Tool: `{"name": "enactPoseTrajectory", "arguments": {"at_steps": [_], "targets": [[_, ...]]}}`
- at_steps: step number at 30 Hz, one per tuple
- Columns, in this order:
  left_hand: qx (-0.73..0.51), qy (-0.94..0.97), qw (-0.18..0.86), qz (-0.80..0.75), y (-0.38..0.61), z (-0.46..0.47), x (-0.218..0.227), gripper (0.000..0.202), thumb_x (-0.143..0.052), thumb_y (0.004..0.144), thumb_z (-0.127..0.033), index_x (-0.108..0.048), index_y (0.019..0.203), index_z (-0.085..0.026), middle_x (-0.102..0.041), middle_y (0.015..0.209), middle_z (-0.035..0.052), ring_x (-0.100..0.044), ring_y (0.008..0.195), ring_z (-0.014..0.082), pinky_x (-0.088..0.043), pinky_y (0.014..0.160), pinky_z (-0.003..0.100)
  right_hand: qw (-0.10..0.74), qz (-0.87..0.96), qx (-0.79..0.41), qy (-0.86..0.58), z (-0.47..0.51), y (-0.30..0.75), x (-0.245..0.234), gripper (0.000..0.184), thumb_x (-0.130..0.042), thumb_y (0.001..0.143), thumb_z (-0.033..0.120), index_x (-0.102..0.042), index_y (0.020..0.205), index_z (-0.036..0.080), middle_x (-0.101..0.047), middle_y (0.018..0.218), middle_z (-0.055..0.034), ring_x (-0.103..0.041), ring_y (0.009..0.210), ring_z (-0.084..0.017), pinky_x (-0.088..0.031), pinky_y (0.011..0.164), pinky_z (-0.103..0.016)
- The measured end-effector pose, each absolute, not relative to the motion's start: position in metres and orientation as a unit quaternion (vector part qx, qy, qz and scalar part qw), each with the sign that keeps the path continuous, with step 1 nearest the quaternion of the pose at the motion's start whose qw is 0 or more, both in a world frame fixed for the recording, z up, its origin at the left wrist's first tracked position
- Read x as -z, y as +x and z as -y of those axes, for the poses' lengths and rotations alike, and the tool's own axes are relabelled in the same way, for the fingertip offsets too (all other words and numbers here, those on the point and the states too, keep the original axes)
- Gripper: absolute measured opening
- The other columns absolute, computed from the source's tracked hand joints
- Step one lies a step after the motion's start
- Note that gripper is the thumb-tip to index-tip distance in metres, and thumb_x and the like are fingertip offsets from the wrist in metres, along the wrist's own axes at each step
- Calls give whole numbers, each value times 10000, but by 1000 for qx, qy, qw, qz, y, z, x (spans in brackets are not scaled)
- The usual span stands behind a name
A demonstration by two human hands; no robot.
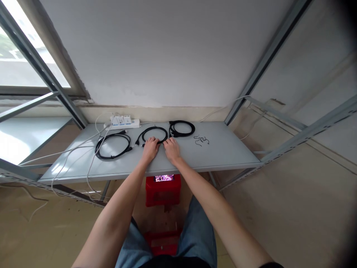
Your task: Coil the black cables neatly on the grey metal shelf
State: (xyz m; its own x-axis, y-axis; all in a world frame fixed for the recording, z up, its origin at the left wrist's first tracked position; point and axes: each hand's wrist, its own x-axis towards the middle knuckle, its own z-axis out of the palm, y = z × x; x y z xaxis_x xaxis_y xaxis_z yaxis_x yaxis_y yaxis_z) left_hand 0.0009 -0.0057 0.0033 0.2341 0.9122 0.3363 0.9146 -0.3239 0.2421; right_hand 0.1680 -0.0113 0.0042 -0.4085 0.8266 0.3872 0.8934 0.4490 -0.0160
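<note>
A coiled black cable (154, 128) lies in the middle of the grey shelf (189, 154), its plug ends sticking out at the left. At the near edge of this coil, my left hand (151, 149) has its fingers curled over the cable. My right hand (172, 150) is close beside it, fingers bent and closed on the coil's near right side. Whatever the fingertips pinch is partly hidden beneath them. Another black cable coil (113, 157) rests to the left, and a third coil (182, 135) sits behind my right hand.
Several short black ties (201, 140) lie scattered at the right. A white power strip (122, 124) with plugs stands by the wall, and white cords (92, 160) hang over the shelf's left front edge. Below is a red stool (163, 193) with a lit screen (164, 178). Metal posts (267, 56) frame the shelf.
</note>
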Motion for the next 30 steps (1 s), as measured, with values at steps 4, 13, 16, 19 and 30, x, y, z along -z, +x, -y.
{"name": "enactPoseTrajectory", "arguments": {"at_steps": [4, 13, 16, 19, 30], "targets": [[212, -786, 3, 580, 1, 6, -4, 273, -466, 1077, -292, -687, 1210, -201, -663, 1171, 153, -578, 1160, 330, -440, 949, 425, 175, 836, 91, -512, 11, 169, -5, 315, -474, 986, 53, -742, 1121, 149, -723, 1097, -159, -534, 1151, -318, -424, 993, -432], [202, -789, 3, 580, 2, 5, -5, 262, -466, 1070, -295, -695, 1172, -217, -666, 1164, 147, -585, 1163, 327, -451, 959, 427, 174, 828, 83, -526, 13, 169, -10, 274, -535, 984, 98, -689, 1208, 136, -692, 1157, -162, -533, 1169, -318, -415, 1011, -426], [203, -789, 9, 580, 2, 6, -5, 264, -470, 1068, -298, -699, 1172, -217, -668, 1167, 150, -585, 1166, 332, -456, 954, 434, 175, 833, 79, -519, 13, 169, -10, 273, -548, 983, 105, -686, 1215, 146, -694, 1156, -157, -532, 1164, -313, -409, 1015, -421], [201, -789, 12, 580, 2, 5, -5, 271, -468, 1070, -301, -700, 1179, -213, -666, 1165, 152, -587, 1164, 332, -457, 952, 435, 177, 844, 78, -501, 12, 169, -8, 265, -532, 995, 103, -696, 1198, 150, -706, 1145, -152, -534, 1157, -307, -401, 1022, -420], [209, -785, 4, 583, 0, 2, -1, 293, -454, 1074, -297, -701, 1206, -211, -667, 1166, 153, -584, 1169, 332, -450, 956, 435, 187, 849, 88, -486, 12, 169, -6, 298, -449, 1046, 93, -722, 1143, 164, -742, 1090, -132, -549, 1114, -291, -390, 1000, -407]]}}
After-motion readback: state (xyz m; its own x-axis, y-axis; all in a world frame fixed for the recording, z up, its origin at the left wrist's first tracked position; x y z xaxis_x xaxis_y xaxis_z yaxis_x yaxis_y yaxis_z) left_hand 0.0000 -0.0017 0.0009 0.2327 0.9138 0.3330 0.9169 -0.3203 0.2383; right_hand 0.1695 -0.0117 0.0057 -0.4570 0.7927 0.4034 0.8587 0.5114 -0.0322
